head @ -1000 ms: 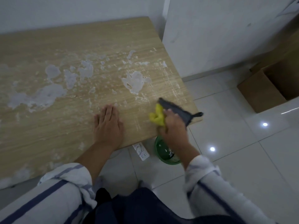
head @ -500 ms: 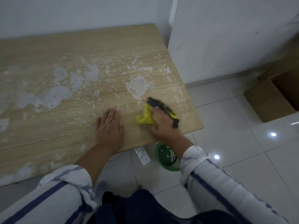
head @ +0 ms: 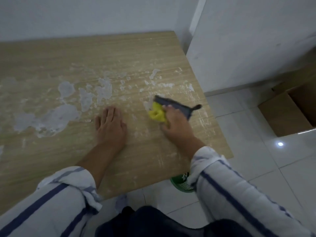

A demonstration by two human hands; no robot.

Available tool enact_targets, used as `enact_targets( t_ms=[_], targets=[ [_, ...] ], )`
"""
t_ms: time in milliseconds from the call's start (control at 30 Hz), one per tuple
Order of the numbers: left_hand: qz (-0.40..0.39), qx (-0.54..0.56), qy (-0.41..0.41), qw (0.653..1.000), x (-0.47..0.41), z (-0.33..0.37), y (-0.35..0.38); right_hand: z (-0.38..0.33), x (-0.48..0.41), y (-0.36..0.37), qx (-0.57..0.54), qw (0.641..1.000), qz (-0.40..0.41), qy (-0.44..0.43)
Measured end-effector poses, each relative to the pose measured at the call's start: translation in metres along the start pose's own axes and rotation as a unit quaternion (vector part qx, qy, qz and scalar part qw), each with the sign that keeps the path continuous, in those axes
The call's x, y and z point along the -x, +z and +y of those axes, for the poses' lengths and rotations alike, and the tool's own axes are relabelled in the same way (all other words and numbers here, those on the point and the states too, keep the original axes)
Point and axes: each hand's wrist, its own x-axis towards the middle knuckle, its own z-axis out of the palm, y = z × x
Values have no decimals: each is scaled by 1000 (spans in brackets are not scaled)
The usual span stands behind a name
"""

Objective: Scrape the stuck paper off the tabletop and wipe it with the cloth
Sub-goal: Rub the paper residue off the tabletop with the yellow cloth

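The wooden tabletop (head: pixel 51 151) carries white patches of stuck paper (head: pixel 51 120), the largest on the left and smaller flecks toward the far right. My right hand (head: pixel 176 124) is shut on a yellow and grey cloth (head: pixel 157 113), pressing it on the table over a patch near the right edge; a dark grey part (head: pixel 176 105) sticks out beyond the fingers. My left hand (head: pixel 110 127) lies flat on the wood, palm down, fingers together, just left of the cloth. No scraper can be made out apart from the dark grey part.
A green basket (head: pixel 181 183) stands on the tiled floor under the table's near right corner. A cardboard box (head: pixel 283 113) sits on the floor at right. White walls (head: pixel 239 48) close in behind and right of the table.
My right hand has moved the cloth from the table's near right edge forward and inward over the paper patch. The left hand has stayed flat in place.
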Motion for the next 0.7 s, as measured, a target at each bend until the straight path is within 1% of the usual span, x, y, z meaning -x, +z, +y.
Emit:
enact_targets(
  t_ms=[67,133,167,200,233,267,300,333,367,400,433,467,533,567,600,633,667,700],
  targets=[
    [-2,-1,12,1000,-6,2,0,44,-11,-29,-7,992,82,100],
    [-2,-1,25,1000,-9,3,0,61,-19,-56,-12,973,128,192],
    [-2,1,33,999,-11,4,0,57,-25,-60,-20,964,151,219],
    [-1,5,41,999,-14,5,0,42,-31,-60,-25,959,177,220],
    [-2,8,46,999,-18,7,-1,20,-38,-54,-41,962,190,195],
    [-4,8,48,999,-24,8,-1,-5,-43,-42,-64,972,176,139],
    [-10,4,46,999,-30,8,-2,-29,-44,-22,-77,987,118,76],
    [-20,-4,42,999,-37,9,-2,-51,-43,-2,-64,997,35,19],
    [-30,-14,38,999,-44,9,-3,-67,-38,14,-40,998,-27,-33],
    [-35,-20,35,999,-51,10,-3,-72,-35,23,-8,995,-41,-87],
    [-33,-22,35,999,-58,11,-3,-64,-38,25,4,992,-21,-121],
    [-26,-18,35,999,-63,13,-4,-52,-44,19,-6,992,7,-126],
    [-16,-11,32,999,-70,18,-8,-19,-62,-5,-17,997,47,-57],
    [-14,-9,31,999,-72,20,-9,5,-73,-16,-18,997,76,-4],
    [-13,-9,29,999,-74,22,-9,31,-82,-29,-7,993,101,59],
    [-12,-9,27,1000,-74,22,-9,51,-91,-42,5,986,108,129],
    [-11,-9,25,1000,-75,22,-9,64,-102,-49,10,977,122,175],
    [-10,-10,24,1000,-75,22,-8,65,-111,-51,4,971,137,198]
  ],
)
